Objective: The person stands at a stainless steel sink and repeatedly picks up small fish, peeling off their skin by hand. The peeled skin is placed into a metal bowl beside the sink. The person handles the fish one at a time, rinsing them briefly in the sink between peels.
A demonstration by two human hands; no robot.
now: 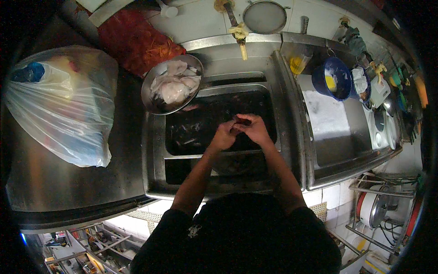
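Both hands meet above a rectangular metal pan (222,156) of dark liquid set in a stainless steel sink (155,164). My left hand (225,136) and my right hand (256,128) pinch a small dark reddish, wet-looking piece (243,121), possibly squid or cuttlefish; the fingers hide much of it. Pale glints and pinkish bits show in the liquid. At the sink's back left corner, a round metal bowl (147,97) holds pale, glossy pieces (175,89) that look like cleaned squid or cuttlefish. Below my wrists, a rounded form shows dimly in the sink.
A tied translucent plastic bag (68,113) fills the left counter, near a red mesh sack (133,41). A tap (239,32) points over the sink; a strainer (265,17) hangs behind. In the right-hand sink stand blue containers (320,80), a white cloth (328,114) and utensils (379,126).
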